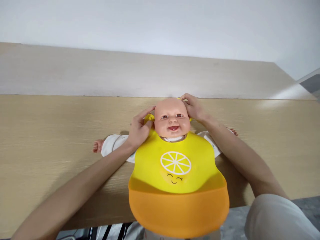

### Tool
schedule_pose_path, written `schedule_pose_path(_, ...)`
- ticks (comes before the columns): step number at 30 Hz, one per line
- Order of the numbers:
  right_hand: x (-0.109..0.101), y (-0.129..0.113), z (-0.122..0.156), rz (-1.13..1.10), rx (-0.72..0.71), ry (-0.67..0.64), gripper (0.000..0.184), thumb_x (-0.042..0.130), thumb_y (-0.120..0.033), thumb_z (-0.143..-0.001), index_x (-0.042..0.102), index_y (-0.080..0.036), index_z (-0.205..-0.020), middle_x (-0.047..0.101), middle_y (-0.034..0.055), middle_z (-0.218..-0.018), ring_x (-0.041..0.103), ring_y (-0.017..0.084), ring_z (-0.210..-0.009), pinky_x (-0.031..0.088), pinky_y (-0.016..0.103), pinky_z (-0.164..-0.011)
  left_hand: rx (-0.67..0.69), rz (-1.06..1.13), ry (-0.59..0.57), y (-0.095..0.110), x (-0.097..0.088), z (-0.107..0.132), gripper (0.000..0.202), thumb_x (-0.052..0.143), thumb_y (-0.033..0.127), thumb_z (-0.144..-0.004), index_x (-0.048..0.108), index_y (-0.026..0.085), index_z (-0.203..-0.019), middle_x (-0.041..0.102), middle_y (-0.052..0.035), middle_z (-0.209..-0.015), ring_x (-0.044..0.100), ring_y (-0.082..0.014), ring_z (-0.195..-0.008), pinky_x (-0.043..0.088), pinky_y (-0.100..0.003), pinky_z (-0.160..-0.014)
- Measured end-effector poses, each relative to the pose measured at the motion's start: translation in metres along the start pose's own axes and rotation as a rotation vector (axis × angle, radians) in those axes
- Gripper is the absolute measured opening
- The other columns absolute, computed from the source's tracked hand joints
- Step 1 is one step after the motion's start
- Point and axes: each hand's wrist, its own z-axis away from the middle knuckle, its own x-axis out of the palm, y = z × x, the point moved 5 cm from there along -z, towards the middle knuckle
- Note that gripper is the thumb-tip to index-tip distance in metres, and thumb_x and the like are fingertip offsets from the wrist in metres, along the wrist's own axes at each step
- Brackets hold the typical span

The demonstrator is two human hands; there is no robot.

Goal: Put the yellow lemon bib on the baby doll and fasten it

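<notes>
A baby doll (172, 116) in white clothes lies face up on the wooden table, arms spread to both sides. Over its chest hangs a yellow bib (150, 160) printed with a lemon slice and a smiling face, with an orange catch pocket (179, 210) at the bottom. My left hand (140, 128) pinches the yellow neck strap, with its round knob, beside the doll's head. On the other side, my right hand (193, 106) has its fingers bent round behind the head. Bits of yellow strap show by those fingers, whose tips are partly hidden.
The wooden table (50, 130) reaches out to both sides, and its near edge runs under the bib's pocket. A pale board (125, 73) lies along the back, before a white wall (160, 26). Dark bars (107, 232) show below the table edge.
</notes>
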Motion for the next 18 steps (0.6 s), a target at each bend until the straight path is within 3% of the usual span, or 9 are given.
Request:
schedule_pose_path(13,-0.0004,0.0024,0.0002,-0.054,0.006,0.000,0.013,0.053,-0.023,-0.089,0.047,-0.017,-0.079,0.045,-0.0077,-0.045,0.040,0.006,-0.034,0.028,0.016,-0.035,0.029,0.000,-0.023,-0.0025,0.0014,-0.0037,0.052,0.053,0.009,-0.069,0.068,0.018,-0.118,0.067,-0.0077,-0.126,0.063,-0.0240,-0.115,0.055,-0.035,-0.093)
schedule_pose_path(18,-0.0020,0.0034,-0.0013,0.050,0.037,0.025,0.009,0.047,-0.018,-0.089,0.048,-0.016,-0.080,0.045,-0.0068,-0.048,0.039,0.006,-0.039,0.028,0.017,-0.042,0.003,-0.027,-0.017,-0.0018,0.0019,-0.0042,0.051,0.053,0.013,-0.069,0.068,0.016,-0.118,0.068,-0.0082,-0.124,0.065,-0.0248,-0.110,0.056,-0.037,-0.091)
